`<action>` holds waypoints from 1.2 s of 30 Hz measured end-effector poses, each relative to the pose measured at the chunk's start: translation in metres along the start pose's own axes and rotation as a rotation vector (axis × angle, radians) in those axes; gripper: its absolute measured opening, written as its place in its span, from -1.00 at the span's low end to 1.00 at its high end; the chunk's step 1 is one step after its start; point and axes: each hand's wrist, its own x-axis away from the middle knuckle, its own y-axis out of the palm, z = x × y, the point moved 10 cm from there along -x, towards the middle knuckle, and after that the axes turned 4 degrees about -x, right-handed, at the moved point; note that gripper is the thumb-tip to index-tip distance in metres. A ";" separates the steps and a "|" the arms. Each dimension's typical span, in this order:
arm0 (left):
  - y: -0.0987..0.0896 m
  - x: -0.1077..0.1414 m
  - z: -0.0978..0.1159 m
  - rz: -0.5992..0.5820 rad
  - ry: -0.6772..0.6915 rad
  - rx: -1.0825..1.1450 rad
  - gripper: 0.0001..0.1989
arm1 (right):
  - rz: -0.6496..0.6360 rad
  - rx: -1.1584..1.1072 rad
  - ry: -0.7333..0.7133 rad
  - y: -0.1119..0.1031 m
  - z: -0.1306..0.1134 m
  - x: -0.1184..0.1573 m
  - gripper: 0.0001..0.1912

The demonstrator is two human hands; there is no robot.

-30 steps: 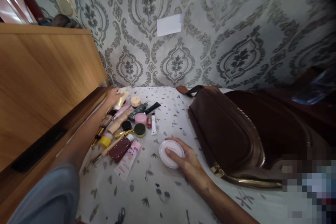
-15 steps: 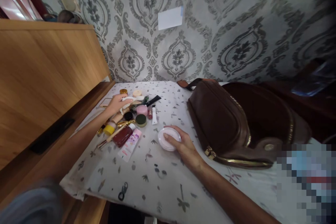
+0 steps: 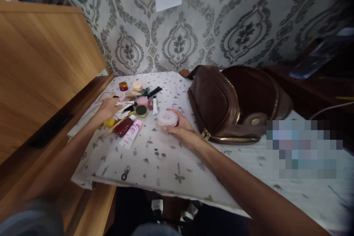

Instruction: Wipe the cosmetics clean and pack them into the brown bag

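Observation:
My right hand (image 3: 181, 128) is closed round the edge of a round, pale pink powder container (image 3: 167, 118) with a clear lid, held over the cloth. My left hand (image 3: 108, 109) is closed at the near left of a pile of cosmetics, its fingertips at a thin white strip-like thing (image 3: 126, 103) that I cannot identify. Around it lie a pink jar (image 3: 142, 101), a dark green-lidded jar (image 3: 141, 111), a dark red bottle (image 3: 123, 127), a pink-and-white tube (image 3: 131, 135), a small white tube (image 3: 155, 106) and a black tube (image 3: 154, 92).
A brown leather bag (image 3: 212, 99) gapes with its zip undone at the right. Behind the pile stand an amber jar (image 3: 123, 86) and a cream jar (image 3: 137, 86). A wooden cabinet (image 3: 49, 59) borders the left side. Patterned cloth (image 3: 166, 169) covers the table.
The view has shifted, so everything sits higher and further left. My left hand has drawn back toward the near left of the pile with the white thing. My right thumb has come off the container's lid.

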 end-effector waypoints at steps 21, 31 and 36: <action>0.055 0.051 0.141 0.204 0.149 0.696 -0.92 | -0.060 0.484 -0.295 0.016 -0.009 0.012 0.22; 0.051 0.063 0.162 0.116 0.320 0.658 -0.66 | 0.138 0.404 -0.303 -0.011 -0.006 0.000 -0.13; 0.051 0.067 0.163 0.073 0.265 0.747 -0.73 | 0.072 0.279 -0.271 -0.003 -0.013 0.000 -0.31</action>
